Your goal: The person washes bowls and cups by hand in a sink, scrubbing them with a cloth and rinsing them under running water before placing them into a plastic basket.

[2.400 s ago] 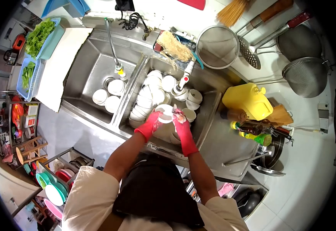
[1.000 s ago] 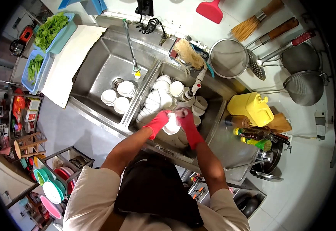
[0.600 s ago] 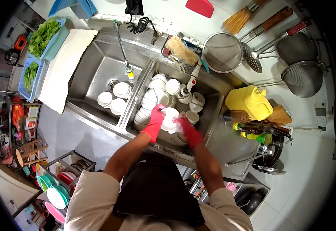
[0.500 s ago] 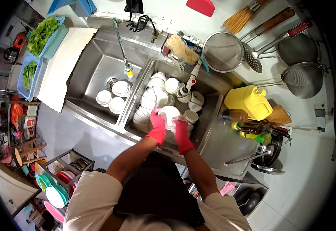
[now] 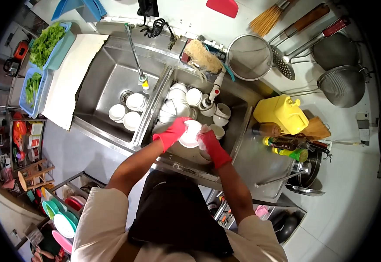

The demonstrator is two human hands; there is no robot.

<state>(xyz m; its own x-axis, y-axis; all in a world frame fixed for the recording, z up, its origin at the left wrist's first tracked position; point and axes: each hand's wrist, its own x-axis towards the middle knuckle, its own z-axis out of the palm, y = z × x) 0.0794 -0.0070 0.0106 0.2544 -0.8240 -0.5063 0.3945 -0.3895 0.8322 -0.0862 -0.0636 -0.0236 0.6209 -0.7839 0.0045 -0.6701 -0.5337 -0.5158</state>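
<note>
Over the right sink basin (image 5: 238,144), my left hand (image 5: 173,132) in a red rubber glove grips the left side of a white bowl (image 5: 190,135). My right hand (image 5: 213,146), gloved the same way, is closed on a whitish cloth-like scrubber (image 5: 205,130) at the bowl's right side. Beyond the hands lie many white bowls, some nested, some tipped on their sides, such as one stack (image 5: 178,91) at the back left. Another bowl (image 5: 216,131) sits just past my right hand.
A few bowl stacks (image 5: 136,101) stand in the left basin under a tap (image 5: 133,48). To the right are a yellow jug (image 5: 280,114) and several bottles (image 5: 282,143). Strainers (image 5: 249,56) hang on the wall. Lettuce (image 5: 46,46) fills a basket at the far left.
The bowl has moved slightly nearer to me and now tilts. My left hand has swung left around its side, and my right hand has shifted a little right and towards me.
</note>
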